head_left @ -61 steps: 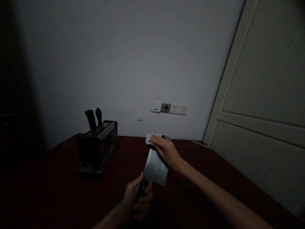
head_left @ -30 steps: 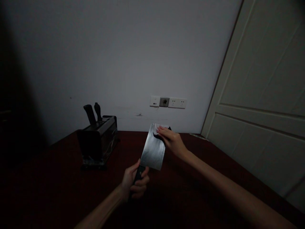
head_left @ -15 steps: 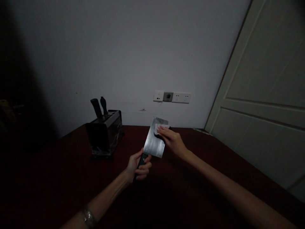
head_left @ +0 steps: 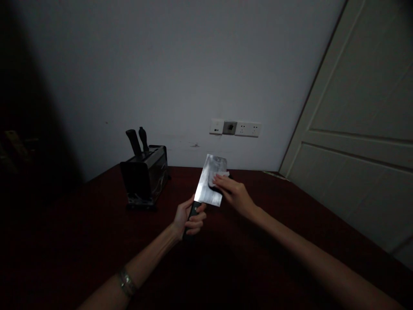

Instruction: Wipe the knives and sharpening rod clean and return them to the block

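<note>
My left hand [head_left: 189, 217] is wrapped round the black handle of a cleaver [head_left: 206, 189], whose broad shiny blade points up and away from me. Against the face of the blade, my right hand [head_left: 235, 191] presses a white cloth or tissue [head_left: 217, 176], its fingers closed over it. Part of the cloth is hidden under the fingers. To the left stands a knife block [head_left: 145, 176] with dark end panels, and two black handles [head_left: 134, 142] stick up from its top.
Everything is over a dark reddish table [head_left: 106, 241] that meets a pale wall [head_left: 180, 64]. Sockets and switch plates [head_left: 247, 128] are set in the wall. A white panelled door [head_left: 351, 150] rises at the right. A thin flat strip [head_left: 275, 175] lies near the table's far right edge.
My right hand and the cloth have slid slightly down the blade toward the handle. The cleaver and my left hand sit slightly higher in view; the whole scene has shifted a little with my head.
</note>
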`<state>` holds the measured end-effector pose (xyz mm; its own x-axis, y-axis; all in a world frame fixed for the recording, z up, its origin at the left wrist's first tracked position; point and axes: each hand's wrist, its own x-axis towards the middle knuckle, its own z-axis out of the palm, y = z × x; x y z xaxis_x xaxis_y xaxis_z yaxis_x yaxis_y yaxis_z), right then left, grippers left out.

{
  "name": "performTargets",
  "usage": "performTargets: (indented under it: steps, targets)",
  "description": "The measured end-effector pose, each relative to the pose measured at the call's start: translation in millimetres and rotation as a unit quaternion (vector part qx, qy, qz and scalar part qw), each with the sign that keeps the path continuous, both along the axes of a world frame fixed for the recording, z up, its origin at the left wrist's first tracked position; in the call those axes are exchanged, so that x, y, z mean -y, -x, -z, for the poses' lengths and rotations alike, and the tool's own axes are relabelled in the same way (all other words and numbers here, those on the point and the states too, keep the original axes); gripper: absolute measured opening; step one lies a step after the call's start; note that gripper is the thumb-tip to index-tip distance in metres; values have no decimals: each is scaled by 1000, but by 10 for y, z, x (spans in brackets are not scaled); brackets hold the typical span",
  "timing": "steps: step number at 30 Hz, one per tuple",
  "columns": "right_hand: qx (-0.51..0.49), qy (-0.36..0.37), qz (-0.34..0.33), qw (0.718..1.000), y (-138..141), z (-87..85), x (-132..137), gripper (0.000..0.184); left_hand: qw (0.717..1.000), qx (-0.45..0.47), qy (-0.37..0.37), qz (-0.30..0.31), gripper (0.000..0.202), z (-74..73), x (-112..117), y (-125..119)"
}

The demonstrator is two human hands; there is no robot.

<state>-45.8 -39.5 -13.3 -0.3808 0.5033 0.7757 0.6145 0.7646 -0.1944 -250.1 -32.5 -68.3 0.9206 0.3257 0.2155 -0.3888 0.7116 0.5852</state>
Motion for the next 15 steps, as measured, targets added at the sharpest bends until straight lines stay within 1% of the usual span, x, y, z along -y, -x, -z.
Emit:
performTargets:
  steps: [2,4,6,8,10,12,15]
  targets:
    - [42,17,-47,998,66,98,136,37,1000,7,-2,-7,43,-3,-3,3]
    - [54,24,-62,996,55,109,171,38,1000,7,-6,-5,43,-3,2,-3]
    - [28,14,-38,999,-18,30,101,36,1000,5,-9,4,44,2,13,-15]
    - [-3,-4,3,1000,-80,-68,11,34,1000,4,-9,13,44,13,24,-27]
    - [-3,-12,21,1000,-65,-104,-6,32,1000,6,-9,17,44,26,25,-33]
    - [31,-4,-5,999,25,-61,67,32,1000,7,-8,20,44,36,17,-33]
    - [86,18,-71,994,134,26,185,34,1000,1,-11,30,45,35,9,-35]
